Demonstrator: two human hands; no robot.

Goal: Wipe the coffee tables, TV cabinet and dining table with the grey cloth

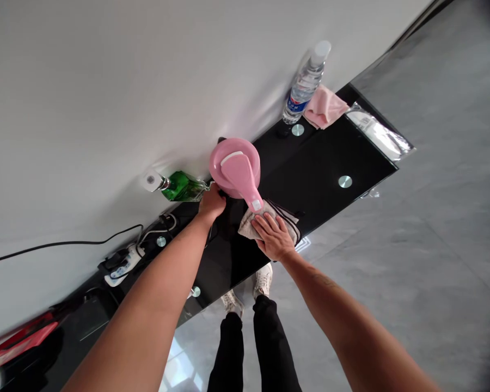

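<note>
A pink electric kettle (236,166) stands on a black glass table (330,158) against a white wall. My left hand (211,202) is closed against the kettle's left side, low down by its base. My right hand (274,236) lies flat with fingers stretched out on a beige cloth (288,219), pressing it on the tabletop just below the kettle's handle. What my left fingers grip is hidden behind the hand.
A green glass bottle (179,187) lies left of the kettle. A water bottle (306,81) and a pink cloth (324,106) sit at the far end. A power strip (124,262) with cables lies to the left. Grey floor tiles (433,245) run on the right.
</note>
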